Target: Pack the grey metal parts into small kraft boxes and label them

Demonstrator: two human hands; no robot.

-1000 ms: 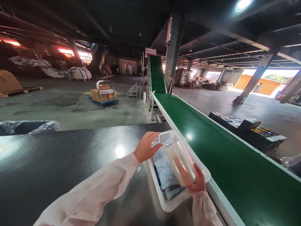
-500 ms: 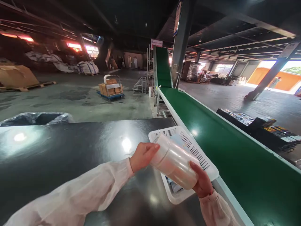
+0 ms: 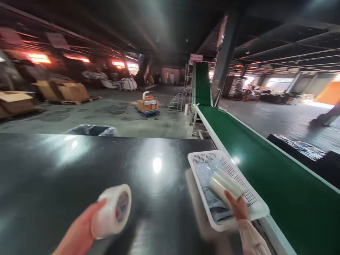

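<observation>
My left hand is closed around a wide roll of clear packing tape, held over the dark tabletop with its round end and core facing right. Over on the right, my right hand grips more clear tape rolls, joined in a cylinder, inside a white perforated basket. Beneath these rolls lie plastic-wrapped grey-blue packets. The basket rests at the table's right side, against the conveyor frame.
A green conveyor belt runs along the right and climbs at the back. Behind the table stand a plastic-lined bin and a trolley with cartons. Large cartons sit far left; dark stacked goods lie beyond the belt.
One tape roll has come away from the stack and moved left in my left hand. My right hand has lowered the other rolls into the basket. The view has swung left.
</observation>
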